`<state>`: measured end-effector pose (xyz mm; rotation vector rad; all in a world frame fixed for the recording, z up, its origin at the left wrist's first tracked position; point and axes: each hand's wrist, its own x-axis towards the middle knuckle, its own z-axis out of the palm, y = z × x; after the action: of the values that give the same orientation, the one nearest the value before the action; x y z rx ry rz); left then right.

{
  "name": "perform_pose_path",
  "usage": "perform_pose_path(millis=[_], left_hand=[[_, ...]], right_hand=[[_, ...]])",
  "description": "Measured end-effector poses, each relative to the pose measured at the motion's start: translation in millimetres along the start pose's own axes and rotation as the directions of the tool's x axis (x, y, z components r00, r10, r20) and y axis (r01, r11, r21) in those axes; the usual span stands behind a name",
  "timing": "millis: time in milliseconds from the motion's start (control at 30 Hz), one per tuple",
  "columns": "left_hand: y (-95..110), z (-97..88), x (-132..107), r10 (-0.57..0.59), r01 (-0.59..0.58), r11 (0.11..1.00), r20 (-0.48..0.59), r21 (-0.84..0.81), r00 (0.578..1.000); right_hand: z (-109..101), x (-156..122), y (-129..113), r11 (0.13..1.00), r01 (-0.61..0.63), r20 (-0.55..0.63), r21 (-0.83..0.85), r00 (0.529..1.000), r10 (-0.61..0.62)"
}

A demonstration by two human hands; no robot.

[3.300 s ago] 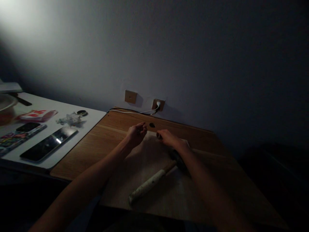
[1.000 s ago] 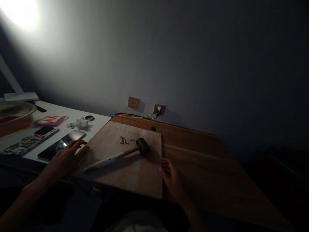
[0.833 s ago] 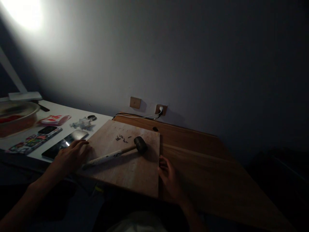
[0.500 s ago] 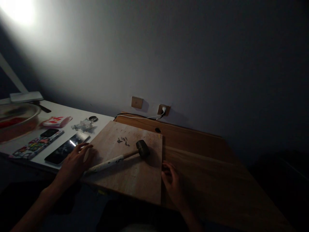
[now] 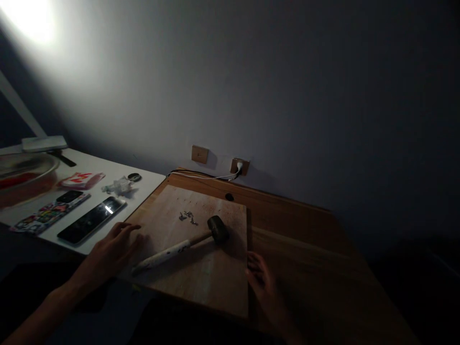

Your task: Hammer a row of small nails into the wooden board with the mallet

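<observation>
A pale wooden board [image 5: 201, 268] lies on a brown wooden desk [image 5: 305, 258]. On the board rest a mallet [image 5: 187, 243] with a dark head and a light handle, and several small nails [image 5: 188, 217] in a loose cluster. My left hand [image 5: 111, 251] grips the board's left edge, fingers curled over it. My right hand [image 5: 262, 282] holds the board's right edge, fingers bent against it. The scene is dim.
A white table [image 5: 118, 199] to the left carries a dark phone [image 5: 91, 220], a colourful phone case [image 5: 48, 214], a crumpled wrapper [image 5: 117, 186], a red-and-white packet [image 5: 81, 179] and a bowl [image 5: 25, 167]. Wall sockets [image 5: 237, 166] with a white cable sit behind the desk.
Since 3.3 s ago both hands left the board's far end and took its side edges; the board shifted left, then in the last second slid slightly right and nearer to me, mallet and nails riding along.
</observation>
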<state>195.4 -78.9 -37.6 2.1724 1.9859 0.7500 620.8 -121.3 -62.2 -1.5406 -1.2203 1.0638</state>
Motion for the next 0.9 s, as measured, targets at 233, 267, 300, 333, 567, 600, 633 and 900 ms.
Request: perform_pose_path(millis=[233, 267, 300, 333, 567, 600, 633, 900], left_hand=[[41, 21.2, -16, 0.293, -0.293, 0.955, -0.021, -0.034, 0.956], [47, 21.5, -18, 0.317, -0.317, 0.948, -0.016, -0.038, 0.948], [54, 21.2, -20, 0.341, -0.341, 0.939, -0.008, -0.045, 0.940], [60, 20.7, -21, 0.364, -0.364, 0.930, 0.001, -0.055, 0.931], [74, 24.1, -25, 0.521, -0.519, 0.849, -0.006, -0.102, 0.853], [72, 25.9, -24, 0.533, -0.530, 0.843, 0.011, -0.092, 0.846], [72, 27.8, -21, 0.543, -0.540, 0.839, 0.022, -0.072, 0.840], [120, 49.5, 27, 0.674, -0.674, 0.737, 0.121, -0.044, 0.729]], right_hand=[[-62, -16, 8, 0.987, -0.096, -0.133, -0.126, 0.988, 0.079], [-70, -19, 10, 0.983, -0.107, -0.145, -0.148, 0.986, 0.085], [-78, -23, 12, 0.979, -0.116, -0.168, -0.169, 0.982, 0.087], [-85, -27, 15, 0.975, -0.119, -0.185, -0.189, 0.979, 0.083], [-117, -53, 43, 0.939, -0.083, -0.262, -0.334, 0.965, -0.008], [-116, -54, 43, 0.917, -0.045, -0.290, -0.396, 0.954, -0.078], [-113, -55, 42, 0.885, -0.005, -0.325, -0.465, 0.931, -0.165], [-31, -59, -15, 0.802, 0.200, 0.050, -0.563, 0.977, -0.209]])
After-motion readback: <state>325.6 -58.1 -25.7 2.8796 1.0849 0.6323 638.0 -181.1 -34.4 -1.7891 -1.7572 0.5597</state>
